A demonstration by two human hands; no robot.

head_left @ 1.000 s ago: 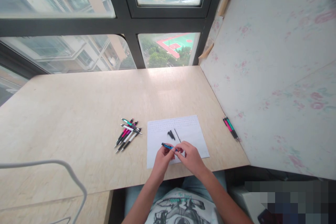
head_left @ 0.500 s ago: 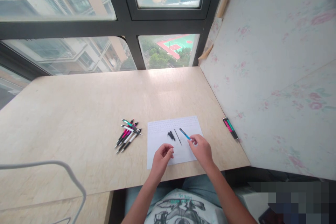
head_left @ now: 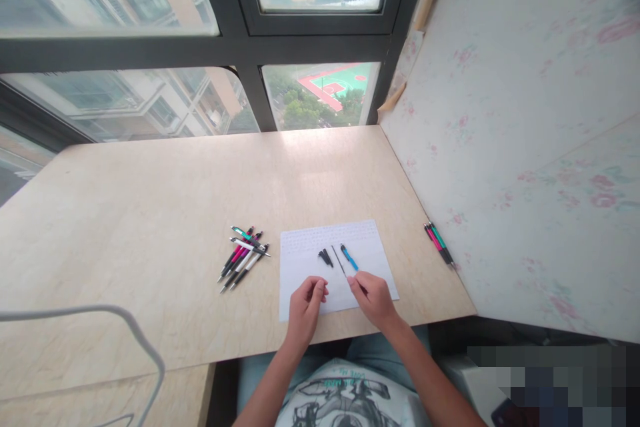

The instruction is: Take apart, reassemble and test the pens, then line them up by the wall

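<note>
On the written sheet of paper [head_left: 295, 273] lies a blue pen barrel [head_left: 349, 257]. A thin dark pen refill [head_left: 339, 261] rests to its left, and small black pen parts [head_left: 325, 258] lie beyond that. My right hand [head_left: 374, 298] is closed, with thumb and fingertips at the near end of the refill. The near end of the blue barrel is close to its knuckles. At the sheet's lower left, my left hand [head_left: 306, 303] has its fingers curled and pressed together; whatever they may hold is hidden.
Left of the paper is a pile of several pens [head_left: 244, 260]. Two more pens [head_left: 439, 245], pink and green, lie along the wall [head_left: 500, 180]. A grey curved tube [head_left: 125, 320] crosses the table's left front. Windows stand behind the table [head_left: 165, 213].
My right hand has let go of the blue pen barrel, leaving it on the paper, and has moved left and slightly nearer to the refill's end. My left hand has barely moved.
</note>
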